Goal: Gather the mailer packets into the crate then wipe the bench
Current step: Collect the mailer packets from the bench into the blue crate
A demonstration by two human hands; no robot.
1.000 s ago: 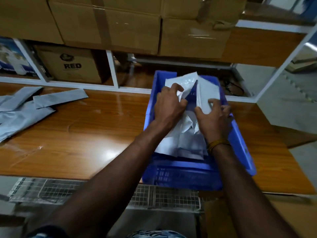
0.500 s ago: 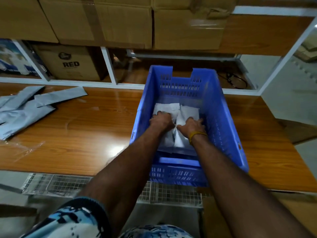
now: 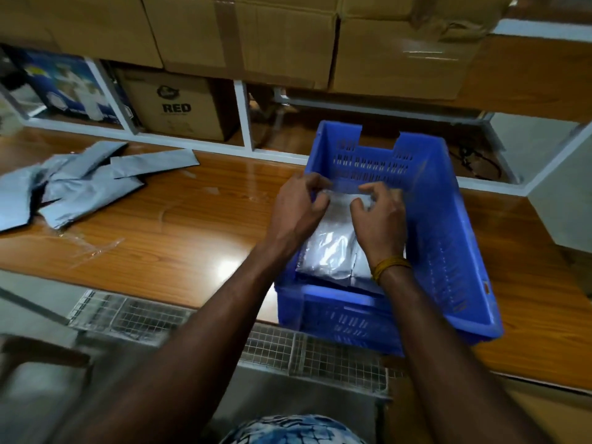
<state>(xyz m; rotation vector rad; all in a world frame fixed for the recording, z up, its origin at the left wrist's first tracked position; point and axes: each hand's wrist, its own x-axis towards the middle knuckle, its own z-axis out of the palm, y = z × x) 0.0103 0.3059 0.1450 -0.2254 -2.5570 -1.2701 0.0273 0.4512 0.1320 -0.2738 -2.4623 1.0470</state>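
Both hands, left (image 3: 299, 205) and right (image 3: 378, 213), hover with fingers curled loose, grasping nothing. Packets (image 3: 326, 248) lie in the crate (image 3: 448, 238) just below the fingertips.

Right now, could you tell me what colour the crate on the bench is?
The crate is blue, seen best in the head view.

Glossy varnished wood bench (image 3: 192, 225) is reflecting light; perforated blue plastic crate (image 3: 448, 225) is holding crinkled, shiny plastic mailer packets (image 3: 326, 248)
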